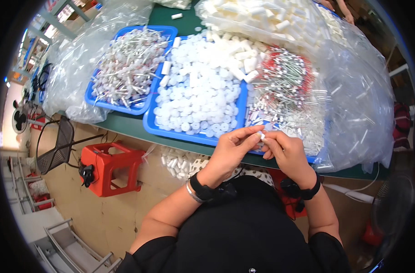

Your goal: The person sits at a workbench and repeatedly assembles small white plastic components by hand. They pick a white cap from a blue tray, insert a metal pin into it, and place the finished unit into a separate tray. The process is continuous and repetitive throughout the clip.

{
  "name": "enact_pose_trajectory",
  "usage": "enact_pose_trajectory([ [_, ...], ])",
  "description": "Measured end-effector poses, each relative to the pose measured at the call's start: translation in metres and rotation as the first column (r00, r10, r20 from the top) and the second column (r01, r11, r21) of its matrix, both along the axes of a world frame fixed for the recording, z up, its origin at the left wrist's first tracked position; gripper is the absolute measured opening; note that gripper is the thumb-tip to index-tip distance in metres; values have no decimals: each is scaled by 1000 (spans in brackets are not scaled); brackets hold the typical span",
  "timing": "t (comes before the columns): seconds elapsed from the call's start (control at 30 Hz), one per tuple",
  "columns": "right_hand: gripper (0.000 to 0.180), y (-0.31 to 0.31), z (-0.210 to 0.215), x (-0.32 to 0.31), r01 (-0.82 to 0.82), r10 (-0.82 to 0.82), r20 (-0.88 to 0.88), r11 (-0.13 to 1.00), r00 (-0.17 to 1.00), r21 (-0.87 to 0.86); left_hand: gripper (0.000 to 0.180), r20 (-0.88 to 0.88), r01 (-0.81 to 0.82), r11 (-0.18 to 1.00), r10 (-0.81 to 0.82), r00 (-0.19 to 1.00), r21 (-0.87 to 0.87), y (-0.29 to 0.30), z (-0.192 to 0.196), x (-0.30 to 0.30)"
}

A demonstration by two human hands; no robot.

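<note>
Both hands [257, 148] around white piece [262, 135]

— What are the hands doing?
— The left hand [229, 152] and right hand [285, 152] meet at the bench's [125, 125] near edge, fingertips pinching a small white part [262, 135] between them.
— And behind them?
— A blue tray [149, 123] of white caps [198, 98] sits just beyond, a second tray [91, 98] of pins [127, 66] to its left, and clear bags [362, 104] toward the right edge.
</note>
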State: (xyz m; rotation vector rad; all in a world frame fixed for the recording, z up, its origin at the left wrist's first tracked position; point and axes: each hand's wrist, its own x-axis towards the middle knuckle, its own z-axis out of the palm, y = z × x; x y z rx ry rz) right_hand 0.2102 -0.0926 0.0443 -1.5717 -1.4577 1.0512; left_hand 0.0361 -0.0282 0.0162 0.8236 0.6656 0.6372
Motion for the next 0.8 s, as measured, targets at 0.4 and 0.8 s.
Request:
enact_pose_trajectory([
  [0.4, 17, 11, 7, 20, -230, -3, 566, 912, 824, 339, 44, 131, -612, 763, 598, 791, 207, 151, 52, -114],
  [0.8, 25, 29, -7, 14, -258, -29, 755, 930, 655, 260, 34, -511, 432, 276, 393, 765, 859, 62, 13, -53],
])
